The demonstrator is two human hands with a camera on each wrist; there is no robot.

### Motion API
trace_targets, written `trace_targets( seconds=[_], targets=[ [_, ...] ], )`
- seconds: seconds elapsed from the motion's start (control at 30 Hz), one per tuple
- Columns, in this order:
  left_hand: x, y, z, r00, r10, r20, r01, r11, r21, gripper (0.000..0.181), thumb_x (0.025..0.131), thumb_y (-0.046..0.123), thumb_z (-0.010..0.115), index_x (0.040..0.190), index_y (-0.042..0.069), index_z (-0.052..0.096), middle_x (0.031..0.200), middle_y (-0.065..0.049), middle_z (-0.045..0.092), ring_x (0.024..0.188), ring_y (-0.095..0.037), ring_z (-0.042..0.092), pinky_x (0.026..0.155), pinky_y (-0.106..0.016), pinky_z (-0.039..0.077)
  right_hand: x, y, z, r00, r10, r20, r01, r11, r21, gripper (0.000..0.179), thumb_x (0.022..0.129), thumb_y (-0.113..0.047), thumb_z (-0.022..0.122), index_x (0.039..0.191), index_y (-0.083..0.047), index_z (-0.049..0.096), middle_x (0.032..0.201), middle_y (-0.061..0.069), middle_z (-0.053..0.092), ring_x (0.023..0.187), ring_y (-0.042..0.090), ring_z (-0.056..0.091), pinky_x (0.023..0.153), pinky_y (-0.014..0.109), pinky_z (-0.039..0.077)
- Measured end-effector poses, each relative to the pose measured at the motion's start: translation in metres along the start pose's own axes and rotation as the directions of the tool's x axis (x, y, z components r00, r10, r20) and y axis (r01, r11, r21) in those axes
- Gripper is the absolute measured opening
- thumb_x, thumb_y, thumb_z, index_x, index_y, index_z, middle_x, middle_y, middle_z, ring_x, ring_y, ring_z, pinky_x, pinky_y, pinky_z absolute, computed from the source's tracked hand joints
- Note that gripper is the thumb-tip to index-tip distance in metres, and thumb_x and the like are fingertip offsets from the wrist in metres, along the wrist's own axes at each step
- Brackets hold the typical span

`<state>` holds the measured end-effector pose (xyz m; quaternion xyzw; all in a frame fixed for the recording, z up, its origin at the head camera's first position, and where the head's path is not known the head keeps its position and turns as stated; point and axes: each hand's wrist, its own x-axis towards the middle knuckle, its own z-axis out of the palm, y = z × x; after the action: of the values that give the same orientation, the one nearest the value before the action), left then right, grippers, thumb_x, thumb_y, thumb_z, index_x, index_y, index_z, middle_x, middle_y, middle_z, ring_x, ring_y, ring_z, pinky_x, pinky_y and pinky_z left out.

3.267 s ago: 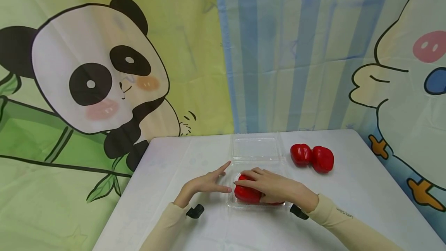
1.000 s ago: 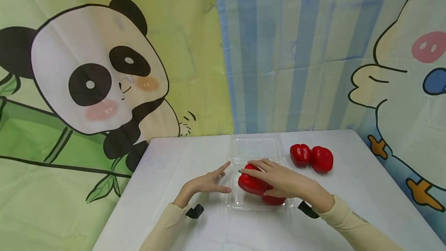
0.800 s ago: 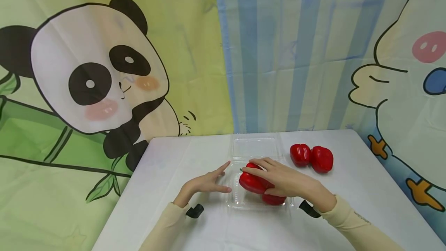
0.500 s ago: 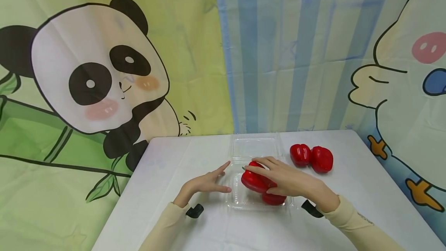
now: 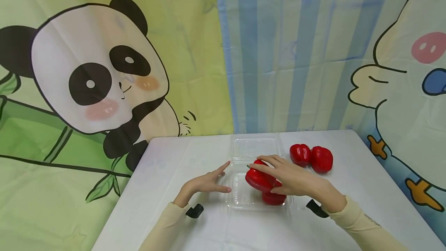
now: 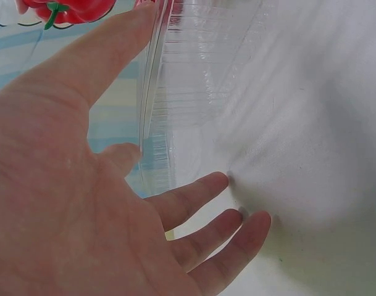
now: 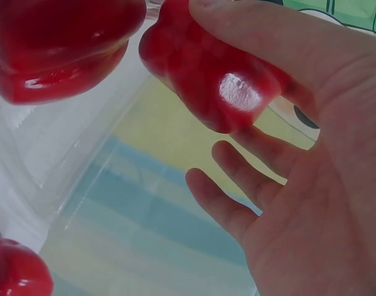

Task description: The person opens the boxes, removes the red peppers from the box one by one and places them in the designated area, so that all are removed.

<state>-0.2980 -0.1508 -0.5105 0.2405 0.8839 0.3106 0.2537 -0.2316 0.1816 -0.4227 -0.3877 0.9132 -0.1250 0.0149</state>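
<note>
And here's the right hand (image 5: 292,177), thumb and fingers pinching a red bell pepper (image 5: 257,180), green stem pointing left, right over the clear plastic container (image 5: 240,198)! Just below sits a second pepper (image 5: 274,199) in the container's near right corner; whether the two touch, can't tell. Over to the left hand (image 5: 205,184), fingers spread, thumb at the container's left rim. Behind, the clear lid (image 5: 256,148) lies folded back on the white desk (image 5: 195,154), and off to its right, two more red peppers (image 5: 322,159) sit side by side.
</note>
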Motion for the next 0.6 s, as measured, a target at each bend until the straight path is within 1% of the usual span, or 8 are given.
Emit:
trace_targets(
  seconds=[0.13,0.47,0.6],
  targets=[
    [0.000,-0.001,0.001,1.000,0.000,0.001,0.000,1.000,-0.008,0.106,0.085,0.054,0.074,0.163,0.030,0.007,0.155,-0.020,0.042,0.145,-0.041,0.038,0.114,-0.066,0.033,-0.003,0.001,-0.001,1.000,0.014,-0.008,-0.014,1.000,-0.006,0.102,0.072,-0.027,0.091,0.155,-0.036,0.033,0.155,0.002,0.042,0.138,0.025,0.042,0.093,0.046,0.058],
    [-0.001,-0.001,-0.001,1.000,0.010,0.002,-0.010,1.000,-0.017,0.106,0.085,0.055,0.074,0.163,0.030,0.006,0.156,-0.021,0.041,0.146,-0.041,0.037,0.115,-0.064,0.031,-0.013,0.007,-0.001,0.998,0.049,-0.044,-0.050,0.999,-0.015,0.106,0.066,-0.027,0.094,0.154,-0.036,0.036,0.153,0.004,0.044,0.136,0.027,0.044,0.087,0.043,0.061],
    [-0.001,0.000,-0.001,1.000,0.018,0.003,-0.018,1.000,-0.016,0.107,0.085,0.054,0.074,0.163,0.028,0.006,0.155,-0.021,0.041,0.146,-0.041,0.037,0.115,-0.064,0.031,-0.017,0.009,-0.001,0.996,0.074,-0.050,-0.074,0.997,-0.008,0.106,0.067,-0.029,0.094,0.155,-0.036,0.035,0.153,0.004,0.044,0.137,0.027,0.044,0.087,0.044,0.061]
  ],
)
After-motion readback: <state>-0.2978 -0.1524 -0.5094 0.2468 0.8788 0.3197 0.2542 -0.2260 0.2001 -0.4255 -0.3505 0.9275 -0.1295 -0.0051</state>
